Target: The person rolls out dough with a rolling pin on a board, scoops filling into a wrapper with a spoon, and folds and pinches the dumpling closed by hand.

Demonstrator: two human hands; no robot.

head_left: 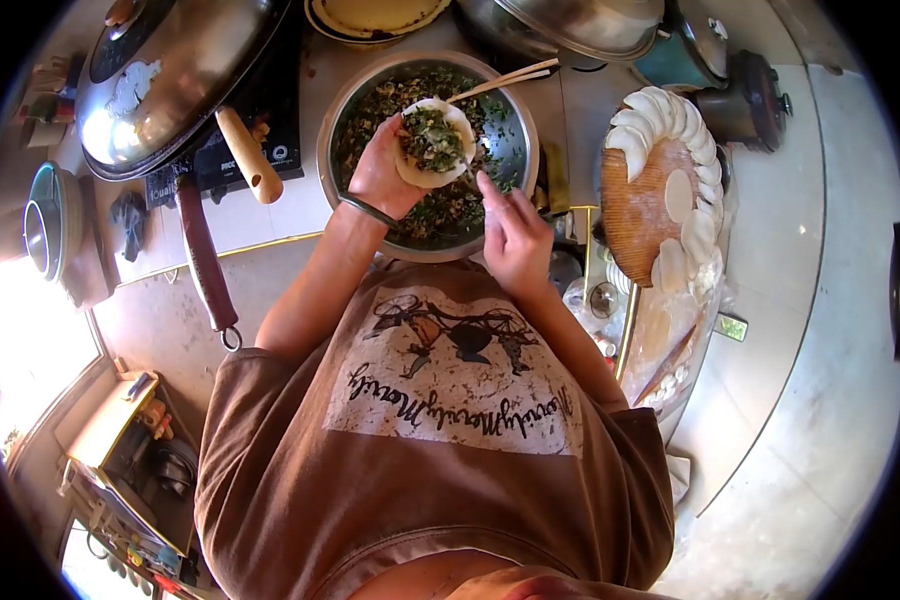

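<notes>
White dumpling wrapper (427,180) looks loaded, left hand (380,175) fingers cupping it, right hand (518,238) fingers loosely curled; folding probably needs both.

Left hand (380,178) under a filling-topped wrapper (434,145) above a metal bowl (515,140), right hand (518,238) just beside.

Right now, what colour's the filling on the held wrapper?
Mostly green filling, yellowish bits; head view.

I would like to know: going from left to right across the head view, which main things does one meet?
Basin → brown handle → filled wrapper → right hand → wooden board. The left hand overlaps the wrapper, so I leave it unplaced.
</notes>
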